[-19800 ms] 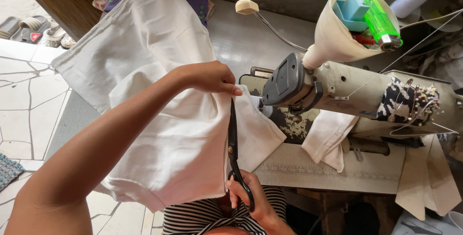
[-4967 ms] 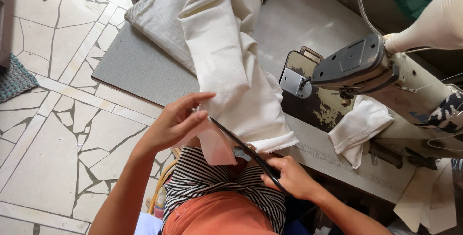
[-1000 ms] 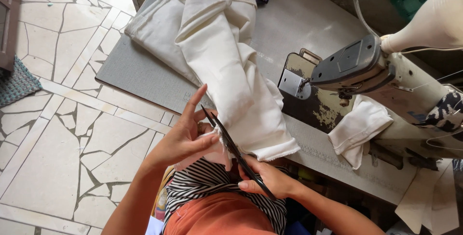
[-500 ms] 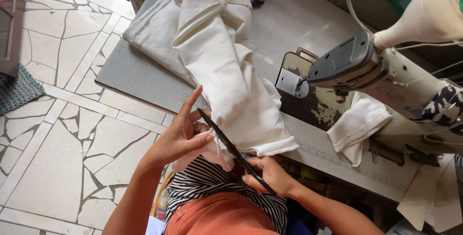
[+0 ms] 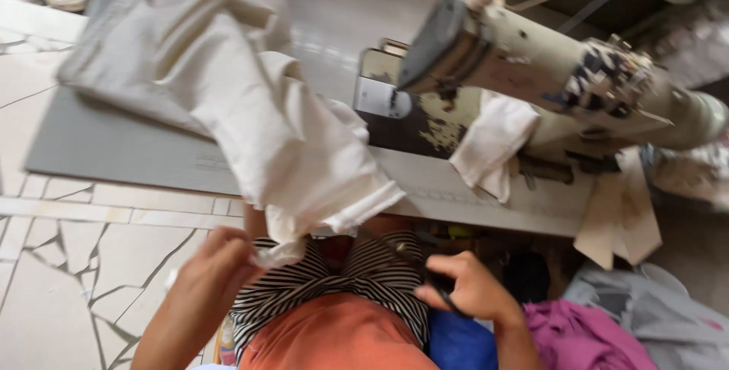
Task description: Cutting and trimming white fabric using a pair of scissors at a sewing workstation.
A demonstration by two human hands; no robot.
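**Cloth gripped low, scissors drawn aside**

The cream cloth (image 5: 250, 119) is draped off the grey worktop (image 5: 114, 150) from the upper left toward the frame's centre. Its lower corner is pinched by the left hand (image 5: 216, 264) at lower left. Dark scissors (image 5: 425, 275) are clasped in the right hand (image 5: 474, 290) at lower centre. A sewing machine (image 5: 547, 74) is seen at upper right.

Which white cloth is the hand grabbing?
The left hand grips the big cream cloth hanging off the table's front edge. The small white rag lies under the sewing machine, untouched.
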